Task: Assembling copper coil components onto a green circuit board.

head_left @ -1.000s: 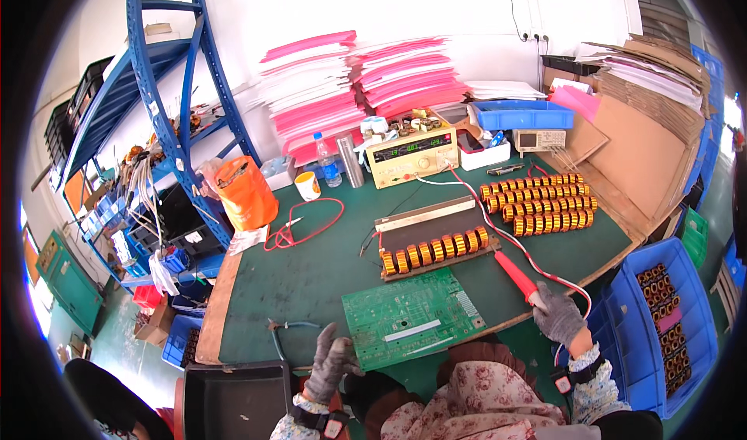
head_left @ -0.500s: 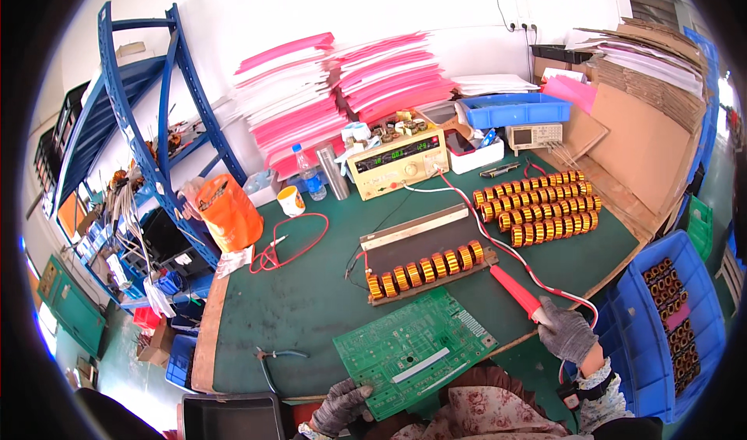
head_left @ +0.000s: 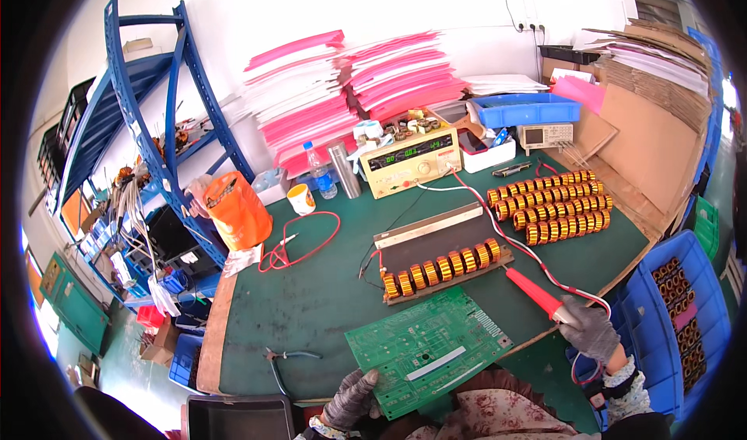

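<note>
My left hand (head_left: 350,399), in a grey glove, is closed on the lower left edge of a green circuit board (head_left: 424,354), which lies tilted at the near table edge. My gloved right hand (head_left: 593,329) grips a red test probe (head_left: 534,292) by its pale end. The probe points up and left, its tip close to the right end of a wooden holder (head_left: 450,283). Along this holder stands a row of copper-wound ring coils (head_left: 443,267). A red-and-white cable (head_left: 537,261) runs to a cream bench meter (head_left: 412,162) with a lit green display.
Rows of more coils (head_left: 551,206) lie at the right. Pliers (head_left: 282,366) and a red lead (head_left: 307,241) rest at the left, near an orange bag (head_left: 237,210), cup (head_left: 300,199) and bottle (head_left: 319,171). A blue crate (head_left: 622,323) of coils stands right of the table.
The whole view has shifted, so the table and its things sit slightly farther right. Both hands keep their holds on the circuit board and the test probe.
</note>
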`<state>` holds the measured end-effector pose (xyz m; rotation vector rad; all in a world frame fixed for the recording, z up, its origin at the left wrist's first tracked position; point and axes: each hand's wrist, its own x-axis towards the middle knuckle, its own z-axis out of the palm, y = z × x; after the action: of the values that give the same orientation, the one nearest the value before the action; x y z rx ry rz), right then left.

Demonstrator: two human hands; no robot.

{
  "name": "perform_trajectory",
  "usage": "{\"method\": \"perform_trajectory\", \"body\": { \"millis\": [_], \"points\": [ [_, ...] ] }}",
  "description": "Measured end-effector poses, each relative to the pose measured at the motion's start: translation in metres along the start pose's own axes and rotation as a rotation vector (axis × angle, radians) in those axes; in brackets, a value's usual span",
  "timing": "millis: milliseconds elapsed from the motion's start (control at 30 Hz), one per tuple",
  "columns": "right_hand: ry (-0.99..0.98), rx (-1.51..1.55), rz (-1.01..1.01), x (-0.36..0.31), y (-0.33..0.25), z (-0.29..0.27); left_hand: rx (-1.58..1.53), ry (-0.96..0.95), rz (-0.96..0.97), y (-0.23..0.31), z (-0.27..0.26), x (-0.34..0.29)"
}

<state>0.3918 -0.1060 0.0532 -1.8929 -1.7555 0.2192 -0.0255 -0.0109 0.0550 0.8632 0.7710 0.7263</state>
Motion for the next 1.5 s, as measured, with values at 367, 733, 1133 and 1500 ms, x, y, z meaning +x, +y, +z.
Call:
{"method": "perform_trajectory", "body": {
  "millis": [367, 733, 1133, 1500],
  "points": [
    [0.303, -0.029, -0.057, 0.089, 0.013, 0.044, -0.089, 0.097, 0.068, -0.012, -0.019, 0.007],
    [0.142, -0.103, -0.180, 0.138, -0.012, 0.050, -0.108, 0.171, -0.035, -0.013, -0.026, 0.007],
    [0.257, 0.236, -0.165, 0.157, -0.026, 0.084, -0.059, 0.141, -0.016, -0.007, -0.016, 0.010],
    [-0.039, 0.763, 0.007, 0.077, -0.074, 0.108, 0.057, 0.169, -0.046, -0.010, -0.022, 0.011]
  ]
}}
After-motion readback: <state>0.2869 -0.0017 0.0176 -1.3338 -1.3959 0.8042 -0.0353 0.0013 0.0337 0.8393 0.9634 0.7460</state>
